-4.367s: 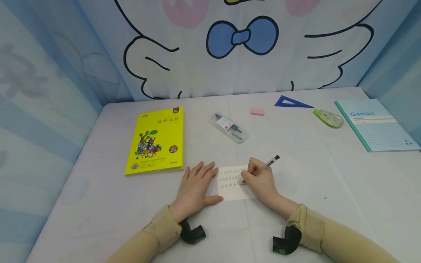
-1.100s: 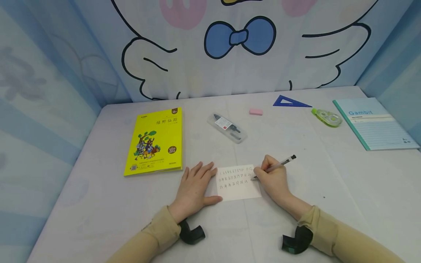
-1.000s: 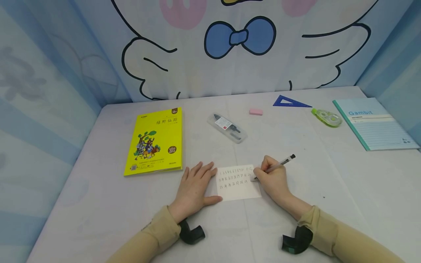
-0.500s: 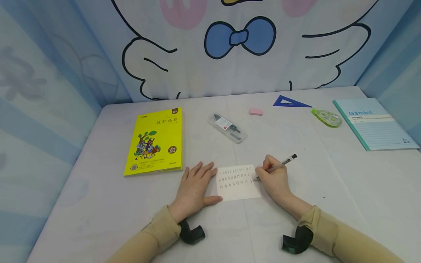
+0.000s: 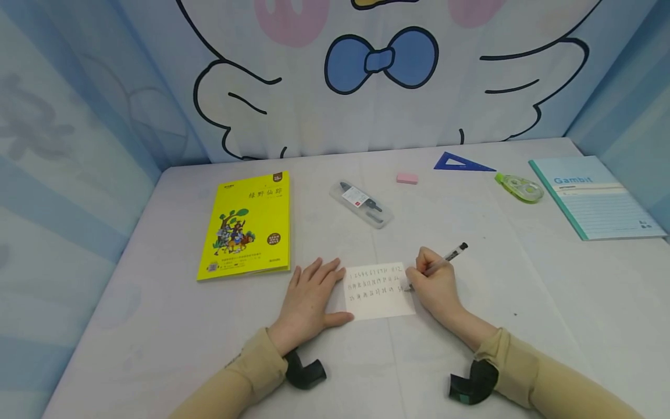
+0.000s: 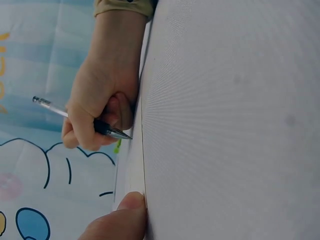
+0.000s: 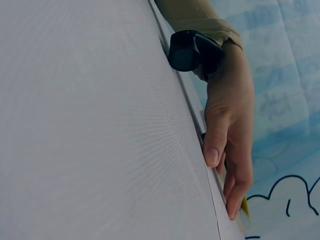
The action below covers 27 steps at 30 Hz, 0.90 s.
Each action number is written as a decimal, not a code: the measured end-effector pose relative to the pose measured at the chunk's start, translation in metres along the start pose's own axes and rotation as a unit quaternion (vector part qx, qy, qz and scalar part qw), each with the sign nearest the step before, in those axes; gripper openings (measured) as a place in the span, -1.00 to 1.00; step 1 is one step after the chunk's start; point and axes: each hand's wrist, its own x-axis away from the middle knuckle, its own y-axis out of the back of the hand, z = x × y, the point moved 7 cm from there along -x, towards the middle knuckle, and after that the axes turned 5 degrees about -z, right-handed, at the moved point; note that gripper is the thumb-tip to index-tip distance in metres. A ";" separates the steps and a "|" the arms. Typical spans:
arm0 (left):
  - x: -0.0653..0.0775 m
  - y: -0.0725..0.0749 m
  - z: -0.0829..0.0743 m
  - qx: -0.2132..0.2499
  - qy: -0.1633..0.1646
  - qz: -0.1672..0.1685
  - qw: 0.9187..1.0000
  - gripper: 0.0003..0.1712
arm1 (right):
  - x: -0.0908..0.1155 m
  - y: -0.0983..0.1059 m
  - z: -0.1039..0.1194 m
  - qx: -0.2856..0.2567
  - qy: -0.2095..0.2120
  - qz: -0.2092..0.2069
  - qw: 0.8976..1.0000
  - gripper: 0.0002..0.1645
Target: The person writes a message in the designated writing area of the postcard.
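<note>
A small white card [image 5: 379,305] with three rows of handwritten numbers lies on the table. My left hand [image 5: 311,302] rests flat with fingers spread, its fingertips and thumb at the card's left edge. In my right hand [image 5: 435,285] a clear-barrelled gel pen [image 5: 456,252] is pinched, its black end pointing up to the right. The pen's tip is at the right end of the third row. In the left wrist view the pen's dark grip [image 6: 102,127] and pointed tip show below the curled fingers. The right wrist view shows the left hand [image 7: 231,130], thumb down by the card.
A yellow book [image 5: 246,227] lies at the left. Behind the card are a compass in a clear case [image 5: 361,203] and a pink eraser [image 5: 407,178]. Farther right lie a blue set square [image 5: 463,163], a green correction tape [image 5: 520,187] and a notebook [image 5: 597,198].
Over the last few seconds my right hand has shifted right along the third row, and more numbers stand there. In the last second it has barely moved. The left hand stays put.
</note>
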 end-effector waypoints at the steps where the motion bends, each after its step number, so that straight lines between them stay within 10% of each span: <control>1: 0.000 0.000 0.000 0.000 0.000 0.000 1.000 -0.13 | 0.000 0.000 -0.001 -0.001 0.001 0.000 1.000 -0.66; 27: 0.001 -0.001 0.001 0.026 0.009 -0.010 1.000 -0.12 | -0.014 0.006 -0.041 -0.066 -0.081 -0.015 0.994 -0.64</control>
